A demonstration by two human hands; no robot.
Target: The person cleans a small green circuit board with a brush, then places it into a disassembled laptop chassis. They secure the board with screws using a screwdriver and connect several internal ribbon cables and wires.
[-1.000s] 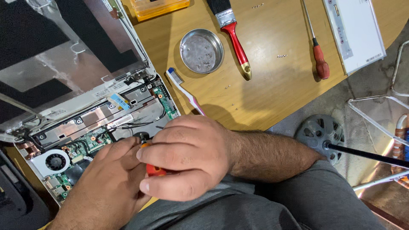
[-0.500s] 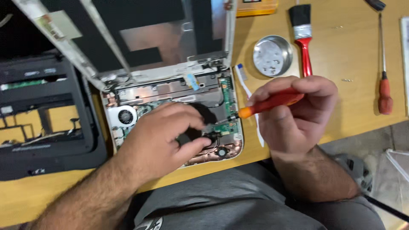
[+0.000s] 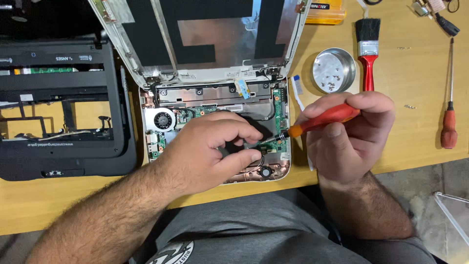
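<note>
while the left hand (image 3: 205, 151) lies on the opened laptop base (image 3: 215, 134), its fingers curled and pressing down on the parts inside, the right hand (image 3: 349, 134) pinches a red screwdriver (image 3: 320, 120), tip at the green board (image 3: 279, 117); a round metal dish (image 3: 333, 70) and a red brush (image 3: 367, 49) are near on the wooden table (image 3: 415, 127).

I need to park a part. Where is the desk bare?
Bare wood lies between the paintbrush and the spare screwdriver, bar some tiny loose bits, and along the near edge under the black bezel. It is crowded around the open laptop, both hands and the tin dish.
</note>
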